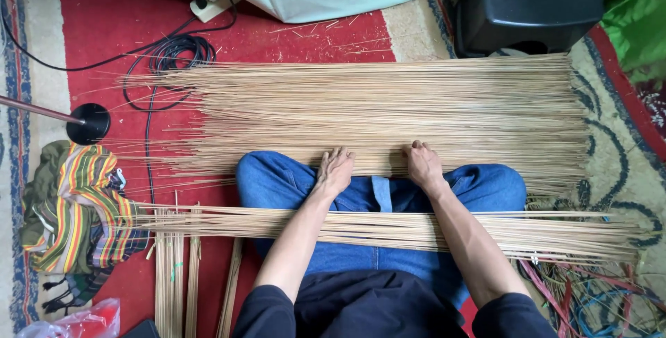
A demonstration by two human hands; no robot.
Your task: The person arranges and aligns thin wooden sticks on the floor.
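The left hand (335, 170) and right hand (424, 165) lie palm-down, fingers curled onto the near edge of a wide sheet of thin, pale, straight reed strips (388, 112) at twelve o'clock. Even pressure from both hands would likely keep the strips parallel. A second bundle of strips (388, 230) crosses the blue-jeaned lap (378, 196); a striped cloth (80, 203) lies at nine o'clock.

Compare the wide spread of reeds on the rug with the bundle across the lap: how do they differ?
The reed spread is broad and fanned loose on the rug; the lap bundle is a narrow band. Both hands, left hand and right hand, touch the spread, while the forearms cross the bundle. Both are pale, thin and lie crosswise.
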